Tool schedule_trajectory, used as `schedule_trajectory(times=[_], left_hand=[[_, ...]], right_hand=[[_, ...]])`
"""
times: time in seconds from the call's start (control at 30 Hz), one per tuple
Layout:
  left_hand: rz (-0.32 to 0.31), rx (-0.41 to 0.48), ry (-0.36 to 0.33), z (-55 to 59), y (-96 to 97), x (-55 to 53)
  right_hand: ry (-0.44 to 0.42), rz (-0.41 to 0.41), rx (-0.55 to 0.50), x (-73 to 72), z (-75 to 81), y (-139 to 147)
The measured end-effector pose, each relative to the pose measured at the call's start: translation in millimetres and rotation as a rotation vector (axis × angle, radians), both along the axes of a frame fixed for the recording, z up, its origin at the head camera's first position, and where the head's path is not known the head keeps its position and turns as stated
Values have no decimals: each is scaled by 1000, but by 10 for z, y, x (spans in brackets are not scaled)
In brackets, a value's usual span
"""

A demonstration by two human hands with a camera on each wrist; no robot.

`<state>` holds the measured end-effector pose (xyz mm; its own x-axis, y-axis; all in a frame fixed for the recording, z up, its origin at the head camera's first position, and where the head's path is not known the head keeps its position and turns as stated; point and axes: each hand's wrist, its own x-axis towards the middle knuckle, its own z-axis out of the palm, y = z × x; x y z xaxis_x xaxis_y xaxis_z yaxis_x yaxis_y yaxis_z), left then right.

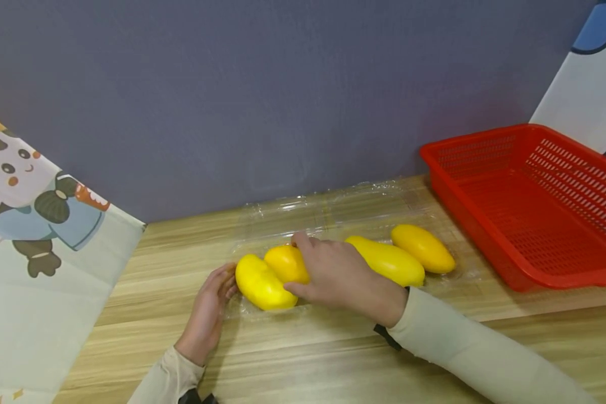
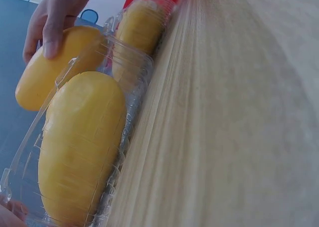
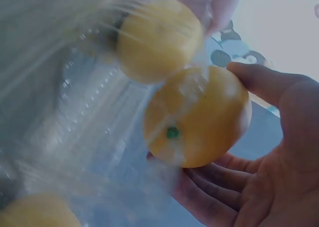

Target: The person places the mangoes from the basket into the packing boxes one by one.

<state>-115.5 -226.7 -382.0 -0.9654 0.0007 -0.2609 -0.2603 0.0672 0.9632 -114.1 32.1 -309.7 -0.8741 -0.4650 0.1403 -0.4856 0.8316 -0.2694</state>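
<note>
My right hand [image 1: 340,272] grips a yellow-orange mango [image 1: 285,264], thumb on the near side and fingers on the far side. A green dot marks this mango's end in the right wrist view. Beside it, a brighter yellow mango [image 1: 262,286] lies at the left end of a clear plastic clamshell box [image 1: 283,221], whose lid is folded back. My left hand [image 1: 209,308] touches the box's left end with its fingers; part of them is hidden. Two more mangoes, one long and yellow [image 1: 389,262] and one orange-yellow [image 1: 424,249], lie in the right part.
A red plastic basket [image 1: 510,269] with slotted sides stands at the right on the wooden table [image 1: 182,247]. A grey-blue panel [image 1: 283,101] rises behind the box. Cartoon-printed cloth [image 1: 40,314] borders the left side.
</note>
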Motion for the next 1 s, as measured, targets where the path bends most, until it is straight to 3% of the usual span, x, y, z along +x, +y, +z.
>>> schedule_trajectory(times=[0.37,0.5,0.77,1.0], left_hand=[[-6,13,-3,6,-9,0],[1,8,-5,8,-3,-2],[10,-3,-10,13,14,-24],[16,-18,0,-9,-8,-8]], right_hand=[[122,3,36,40,-156,-74],[101,21,35,66,-152,-59],[-35,64,19,111,-53,5],[38,42,-8,85,-113,-12]])
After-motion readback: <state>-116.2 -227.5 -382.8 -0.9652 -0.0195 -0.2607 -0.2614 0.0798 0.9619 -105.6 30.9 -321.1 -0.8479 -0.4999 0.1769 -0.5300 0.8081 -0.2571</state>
